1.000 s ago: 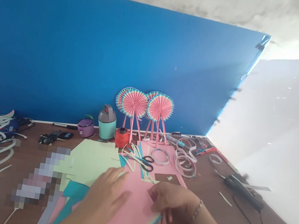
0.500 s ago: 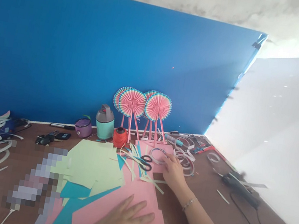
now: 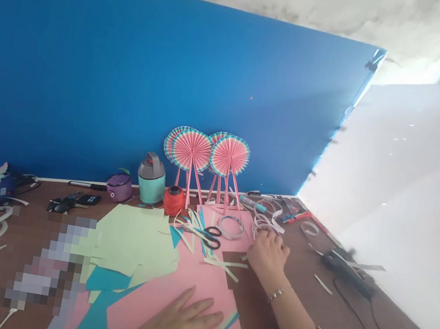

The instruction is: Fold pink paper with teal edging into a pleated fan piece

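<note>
At white coils [image 3: 265, 225] now: right hand [image 3: 269, 254], shifted rightward.

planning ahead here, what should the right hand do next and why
Probably the right hand should close gently on one of the white coils: its bent fingers are right at them, though whether they already hold one is hidden. The left hand lies spread on the pink paper, so it can likely keep that steady.
</note>
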The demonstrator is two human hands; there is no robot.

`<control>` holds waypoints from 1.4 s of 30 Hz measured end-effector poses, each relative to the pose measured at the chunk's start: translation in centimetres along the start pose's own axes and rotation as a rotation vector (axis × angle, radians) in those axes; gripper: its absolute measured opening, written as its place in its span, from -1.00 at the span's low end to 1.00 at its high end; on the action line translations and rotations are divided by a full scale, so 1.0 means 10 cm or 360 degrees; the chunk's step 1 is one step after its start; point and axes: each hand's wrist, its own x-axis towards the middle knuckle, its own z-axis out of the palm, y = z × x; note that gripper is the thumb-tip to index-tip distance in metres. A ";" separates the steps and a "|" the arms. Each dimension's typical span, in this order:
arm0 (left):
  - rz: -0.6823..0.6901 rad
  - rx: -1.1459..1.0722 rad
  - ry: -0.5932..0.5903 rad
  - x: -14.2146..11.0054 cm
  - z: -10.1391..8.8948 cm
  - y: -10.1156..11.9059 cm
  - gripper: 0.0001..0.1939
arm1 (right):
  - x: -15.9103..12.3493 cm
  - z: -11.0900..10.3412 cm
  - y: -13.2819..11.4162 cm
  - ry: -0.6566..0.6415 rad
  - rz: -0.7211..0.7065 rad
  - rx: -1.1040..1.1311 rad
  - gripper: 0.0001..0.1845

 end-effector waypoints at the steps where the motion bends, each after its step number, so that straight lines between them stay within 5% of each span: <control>1: 0.0003 -0.0015 -0.0020 0.00 -0.01 0.00 -0.60 | 0.01 0.01 0.02 -0.0017 -0.0009 -0.0014 -0.73; 10: 0.0061 -0.0650 -0.0204 0.01 -0.05 0.07 -0.57 | 0.07 -0.06 0.01 0.0241 0.0029 0.0404 -0.82; 16: 0.0041 -0.0667 -0.0143 0.02 0.06 0.05 -0.55 | 0.03 -0.08 -0.08 0.0412 -0.0364 0.0994 -0.85; 20: 0.0043 -0.0447 -0.0122 -0.03 0.09 0.01 -0.54 | -0.08 -0.08 -0.17 0.0283 -0.0533 0.1263 -0.81; 28: -0.0040 -0.0402 -0.0107 -0.04 -0.25 0.02 -0.62 | -0.19 -0.20 -0.24 -0.0054 -0.0649 0.1457 -0.78; 36: 0.0024 -0.0603 -0.0007 -0.09 -0.10 -0.03 -0.66 | -0.30 -0.37 -0.35 -0.0650 -0.0554 0.2127 -0.69; 39: -0.0317 -0.0798 0.0233 -0.12 -0.17 -0.02 -0.56 | -0.34 -0.35 -0.38 -0.0731 -0.0581 0.2196 -0.67; 42: -0.0872 -0.0800 0.0734 -0.10 -0.26 -0.02 -0.54 | -0.39 -0.30 -0.42 -0.0772 -0.0689 0.2172 -0.69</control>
